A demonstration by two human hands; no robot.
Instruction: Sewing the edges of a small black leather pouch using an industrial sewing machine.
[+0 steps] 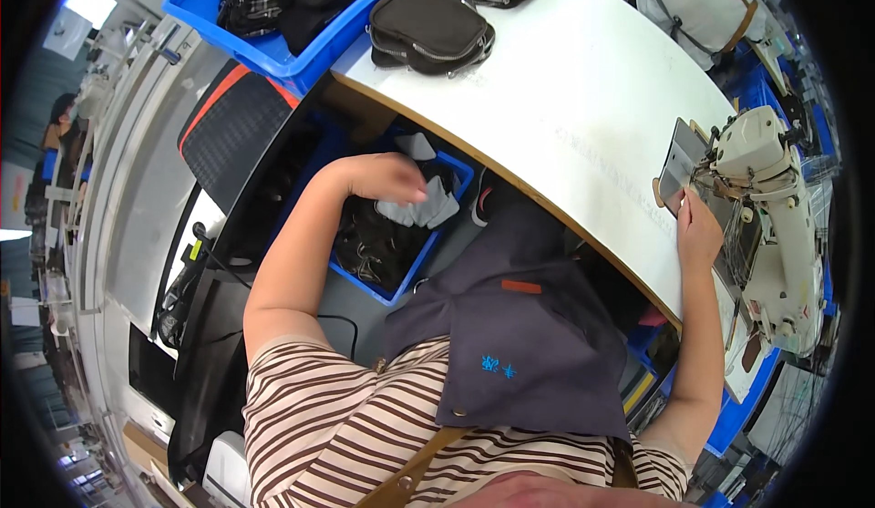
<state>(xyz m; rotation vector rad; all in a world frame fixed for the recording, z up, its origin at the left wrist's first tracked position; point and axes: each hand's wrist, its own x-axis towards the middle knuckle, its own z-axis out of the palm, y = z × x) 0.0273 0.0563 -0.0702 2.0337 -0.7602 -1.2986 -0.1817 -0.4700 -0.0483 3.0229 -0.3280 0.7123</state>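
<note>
My left hand (387, 178) reaches down over a blue bin (401, 291) beside the table. Motion blurs its fingers, so their grip is unclear. Just below them lie light grey pieces (433, 205) that look like fabric, on top of black items (372, 251). At the right, my right hand (699, 230) has its fingers pinched at the near edge of a flat grey piece (675, 169), close to the head of a white sewing machine (749, 151). The stitching area is partly hidden by the machine head.
Dark zippered pouches (430, 27) sit on the curved white table (583, 80). A blue tray (314, 57) with black and plaid bags stands at the far left. Behind it is a black chair back (239, 130) with red trim. A white bag (706, 7) lies at the far right.
</note>
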